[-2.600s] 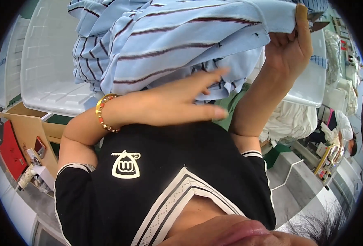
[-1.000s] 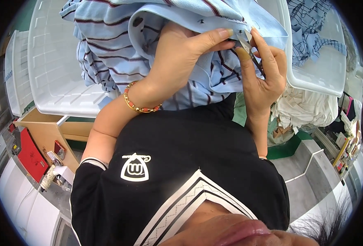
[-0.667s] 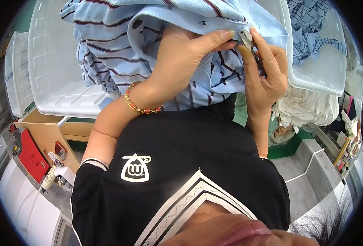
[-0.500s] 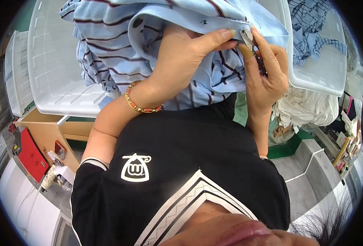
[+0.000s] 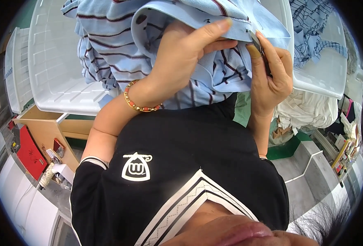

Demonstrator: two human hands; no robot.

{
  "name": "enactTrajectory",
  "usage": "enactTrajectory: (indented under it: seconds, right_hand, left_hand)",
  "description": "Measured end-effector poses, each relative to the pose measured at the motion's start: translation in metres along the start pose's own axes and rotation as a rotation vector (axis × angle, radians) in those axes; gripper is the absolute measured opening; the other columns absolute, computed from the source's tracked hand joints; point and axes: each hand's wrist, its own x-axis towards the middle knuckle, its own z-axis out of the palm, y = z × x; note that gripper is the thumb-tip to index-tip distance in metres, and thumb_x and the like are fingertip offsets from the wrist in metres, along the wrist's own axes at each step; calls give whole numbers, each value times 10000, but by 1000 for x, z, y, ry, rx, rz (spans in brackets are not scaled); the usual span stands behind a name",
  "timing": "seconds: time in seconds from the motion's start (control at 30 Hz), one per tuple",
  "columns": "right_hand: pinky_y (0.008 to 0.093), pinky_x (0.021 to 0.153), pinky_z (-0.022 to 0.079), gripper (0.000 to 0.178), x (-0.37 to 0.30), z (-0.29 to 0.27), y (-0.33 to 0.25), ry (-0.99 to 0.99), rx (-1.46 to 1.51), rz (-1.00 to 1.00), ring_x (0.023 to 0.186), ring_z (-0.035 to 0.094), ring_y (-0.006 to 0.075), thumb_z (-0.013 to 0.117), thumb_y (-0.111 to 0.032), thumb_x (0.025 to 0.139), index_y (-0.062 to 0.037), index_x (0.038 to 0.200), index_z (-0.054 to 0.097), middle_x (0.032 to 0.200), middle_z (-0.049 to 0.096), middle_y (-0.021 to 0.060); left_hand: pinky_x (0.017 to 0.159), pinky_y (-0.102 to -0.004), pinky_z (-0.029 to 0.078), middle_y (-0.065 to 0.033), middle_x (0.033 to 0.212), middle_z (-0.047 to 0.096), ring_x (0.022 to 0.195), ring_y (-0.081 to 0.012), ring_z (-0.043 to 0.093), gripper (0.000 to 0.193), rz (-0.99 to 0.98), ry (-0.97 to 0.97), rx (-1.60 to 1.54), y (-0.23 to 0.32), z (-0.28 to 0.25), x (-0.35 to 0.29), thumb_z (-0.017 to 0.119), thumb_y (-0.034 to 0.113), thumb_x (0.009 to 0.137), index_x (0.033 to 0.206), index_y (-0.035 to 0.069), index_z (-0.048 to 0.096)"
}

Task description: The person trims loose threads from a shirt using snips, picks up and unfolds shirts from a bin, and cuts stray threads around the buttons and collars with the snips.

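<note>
So my left hand is clamped on the collar edge of the shirt, thumb on top and fingers curled under, pulling the fabric taut right up near my chest. My right hand is pinched shut around a small dark tool, looks like thread snips but honestly most of it is hidden by my fingers, with the tip sitting right at the stitched edge of the collar. Compared to a couple seconds back, when I had the shirt lifted high with my right arm up and my left just flat against the cloth, both hands have come together on one spot, and over the last second they've barely budged, just a tiny shuffle along the seam. To me that reads like I've found the bit I wanted and am now working on it close up, not hunting anymore. The rest of the shirt hangs down over the white tub in front of me, with another striped piece in the bin off to my right.
</note>
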Motion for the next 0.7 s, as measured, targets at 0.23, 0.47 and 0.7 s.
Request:
enactTrajectory:
  seconds: [0.23,0.47,0.7]
  right_hand:
    - [186,544,367,359,6,-3,-1,57,-1,25,663,469,62,796,-74,756,-69,1105,711,783,574,0]
    - [211,601,425,416,5,3,4,-59,62,-44,699,515,96,794,-112,754,-44,1149,680,847,603,22]
    - [232,604,450,414,-6,4,-1,-90,59,2,704,534,113,787,-115,758,-57,1153,678,832,592,35]
  left_hand:
    - [932,-408,495,-123,1105,657,1043,-251,641,373,-96,4,-100,21,-18,-10,470,304,995,1149,-13,591]
    - [961,-440,487,-175,1147,637,1086,-284,620,393,-89,-7,2,21,-28,-15,414,276,1018,1172,-50,569]
    - [977,-447,490,-161,1162,634,1112,-270,611,309,-139,-35,108,18,-19,-13,497,159,983,1219,-34,547]
